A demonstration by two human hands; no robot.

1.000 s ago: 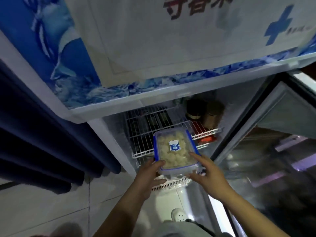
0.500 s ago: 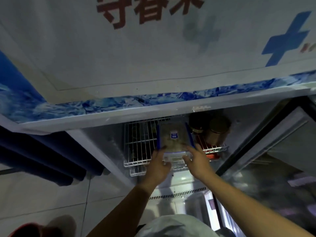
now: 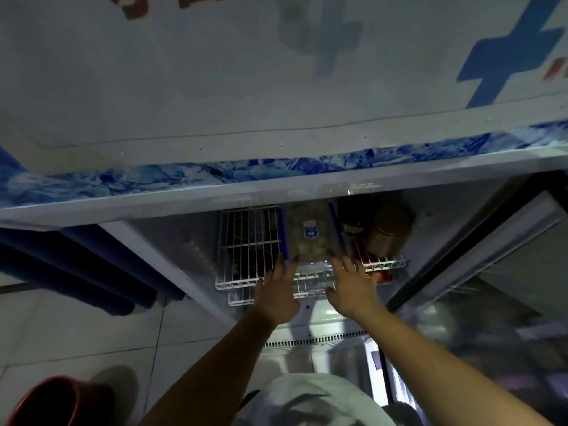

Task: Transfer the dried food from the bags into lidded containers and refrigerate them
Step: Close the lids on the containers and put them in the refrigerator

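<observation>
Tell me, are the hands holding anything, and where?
Nothing is gripped. Both hands, left and right, have straight fingers touching the near end of the lidded container, which sits on the wire shelf.

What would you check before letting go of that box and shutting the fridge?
1. Container resting on the wire shelf: ok.
2. Lid with blue clips in place: ok, though whether the clips are latched: cannot tell.
3. Room beside the brown jars: ok, they stand to its right.
4. Pushed fully back: cannot tell.
5. Left hand and right hand clear of the shelf: not ok, fingertips at the box's front.
6. Door open: ok.
</observation>
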